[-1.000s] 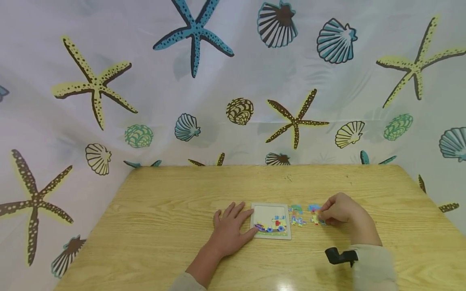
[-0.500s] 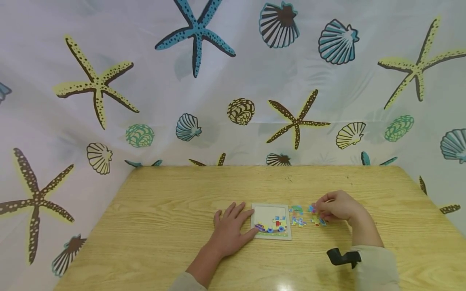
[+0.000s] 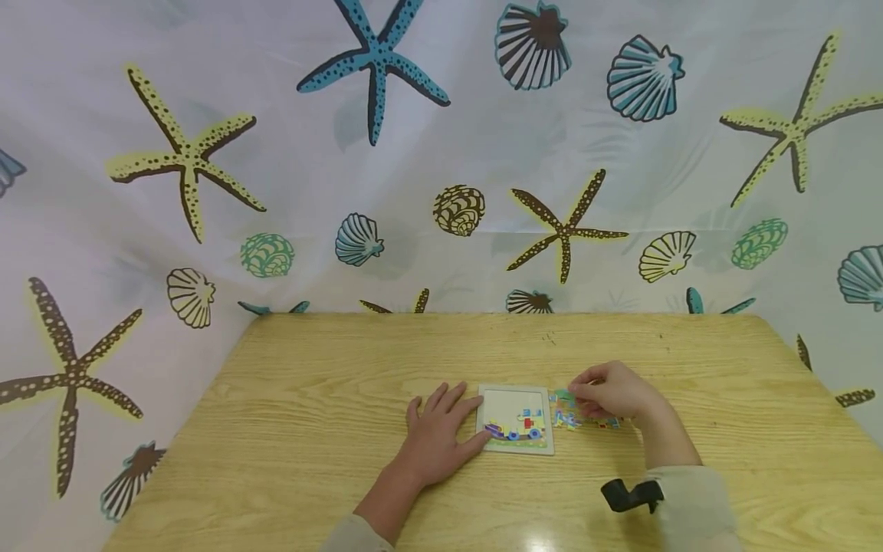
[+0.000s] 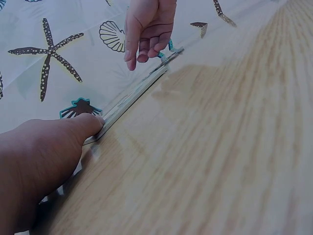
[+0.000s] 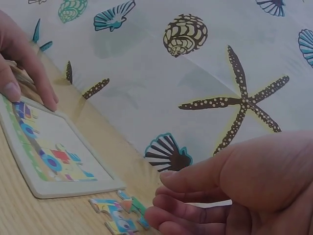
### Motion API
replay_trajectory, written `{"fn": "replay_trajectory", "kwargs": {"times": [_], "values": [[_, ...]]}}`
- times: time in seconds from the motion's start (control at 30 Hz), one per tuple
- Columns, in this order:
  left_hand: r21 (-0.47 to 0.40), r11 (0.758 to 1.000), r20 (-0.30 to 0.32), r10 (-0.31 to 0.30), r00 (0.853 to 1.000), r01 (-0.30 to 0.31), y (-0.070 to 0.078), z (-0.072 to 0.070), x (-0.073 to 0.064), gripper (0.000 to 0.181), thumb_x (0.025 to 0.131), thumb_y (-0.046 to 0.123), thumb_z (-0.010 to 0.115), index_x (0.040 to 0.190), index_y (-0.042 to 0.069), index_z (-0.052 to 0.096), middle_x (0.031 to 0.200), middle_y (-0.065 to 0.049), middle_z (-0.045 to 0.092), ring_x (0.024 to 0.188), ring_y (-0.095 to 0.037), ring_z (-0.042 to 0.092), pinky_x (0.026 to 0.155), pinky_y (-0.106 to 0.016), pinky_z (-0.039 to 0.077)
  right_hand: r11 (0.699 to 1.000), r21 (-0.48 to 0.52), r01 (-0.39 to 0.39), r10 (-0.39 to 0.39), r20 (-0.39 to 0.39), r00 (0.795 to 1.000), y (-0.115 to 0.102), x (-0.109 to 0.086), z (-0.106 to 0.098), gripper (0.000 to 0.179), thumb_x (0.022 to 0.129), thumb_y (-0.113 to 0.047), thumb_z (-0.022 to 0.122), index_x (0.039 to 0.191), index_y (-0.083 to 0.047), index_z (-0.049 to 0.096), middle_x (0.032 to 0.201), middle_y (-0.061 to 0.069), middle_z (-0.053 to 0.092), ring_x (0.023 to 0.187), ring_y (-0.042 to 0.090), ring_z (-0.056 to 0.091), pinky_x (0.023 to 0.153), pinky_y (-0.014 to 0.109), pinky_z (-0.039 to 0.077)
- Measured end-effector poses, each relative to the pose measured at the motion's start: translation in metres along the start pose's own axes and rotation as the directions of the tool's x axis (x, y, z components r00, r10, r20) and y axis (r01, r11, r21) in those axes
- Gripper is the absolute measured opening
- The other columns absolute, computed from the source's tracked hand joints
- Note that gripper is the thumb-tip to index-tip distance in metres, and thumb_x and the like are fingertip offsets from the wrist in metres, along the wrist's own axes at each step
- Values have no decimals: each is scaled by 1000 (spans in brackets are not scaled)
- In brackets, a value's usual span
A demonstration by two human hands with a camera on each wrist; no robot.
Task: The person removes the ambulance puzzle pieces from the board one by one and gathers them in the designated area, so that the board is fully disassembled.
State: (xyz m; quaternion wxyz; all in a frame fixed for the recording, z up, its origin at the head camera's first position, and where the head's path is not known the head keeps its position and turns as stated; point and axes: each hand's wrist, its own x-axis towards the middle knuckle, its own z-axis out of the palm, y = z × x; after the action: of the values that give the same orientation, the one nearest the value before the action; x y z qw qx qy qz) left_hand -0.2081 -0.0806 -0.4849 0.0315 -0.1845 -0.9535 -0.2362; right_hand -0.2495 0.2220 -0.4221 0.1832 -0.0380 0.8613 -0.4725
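My left hand (image 3: 438,441) lies spread, its thumb on the lower left corner of a white-framed jigsaw puzzle tray (image 3: 551,437) and its index fingertip at the left edge. Joined pieces showing a colourful vehicle (image 3: 513,433) fill the tray's lower part; the upper part is bare backing. My right hand (image 3: 617,395) hovers over loose puzzle pieces (image 3: 566,419) just right of the tray. In the right wrist view its thumb and loosely bent fingers (image 5: 183,210) stand apart, with no piece visible between them. The hand partly hides the pieces farther right.
Everything lies on a wood-grain table (image 3: 310,383). Behind it and at both sides hangs a pale curtain (image 3: 414,161) printed with starfish and shells. A black wrist mount (image 3: 628,497) juts out from the right sleeve.
My right hand has shifted left from the farther loose pieces to those nearer the tray. The left hand and the tray have stayed in place.
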Motion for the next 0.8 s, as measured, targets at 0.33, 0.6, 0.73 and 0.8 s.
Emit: {"fn": "replay_trajectory", "kwargs": {"times": [0.33, 0.6, 0.73, 0.8], "values": [[-1, 1000, 1, 2, 1000, -2, -2, 2, 1, 57, 96, 55, 57, 143, 23, 55, 158, -10, 40, 149, -39, 29, 110, -72, 16, 999, -28, 37, -33, 122, 992, -7, 7, 21, 24, 102, -12, 57, 113, 5, 70, 90, 12, 69, 69, 16, 67, 64, 30, 57], [4, 1000, 7, -14, 1000, 14, -2, 3, 2, 58, 96, 57, 57, 143, 24, 55, 159, -8, 39, 150, -38, 28, 111, -71, 14, 997, -4, 79, -76, 222, 972, -7, 11, 29, 26, 101, -10, 56, 120, 5, 67, 86, 9, 66, 67, 13, 64, 62, 29, 55], [0, 1000, 2, -15, 1000, 15, -1, 3, 2, 57, 96, 56, 58, 142, 23, 56, 159, -9, 39, 150, -39, 28, 111, -72, 15, 995, -9, 97, -92, 247, 965, -8, 12, 30, 26, 101, -8, 56, 120, 5, 66, 84, 10, 67, 67, 13, 64, 62, 29, 55], [4, 1000, -1, -15, 1000, 15, -1, 2, 2, 57, 96, 56, 58, 142, 23, 56, 159, -9, 39, 150, -38, 29, 111, -72, 15, 995, -23, 101, -93, 250, 964, -10, 11, 31, 25, 101, -9, 56, 119, 6, 66, 84, 10, 67, 67, 14, 65, 62, 30, 56]]}}
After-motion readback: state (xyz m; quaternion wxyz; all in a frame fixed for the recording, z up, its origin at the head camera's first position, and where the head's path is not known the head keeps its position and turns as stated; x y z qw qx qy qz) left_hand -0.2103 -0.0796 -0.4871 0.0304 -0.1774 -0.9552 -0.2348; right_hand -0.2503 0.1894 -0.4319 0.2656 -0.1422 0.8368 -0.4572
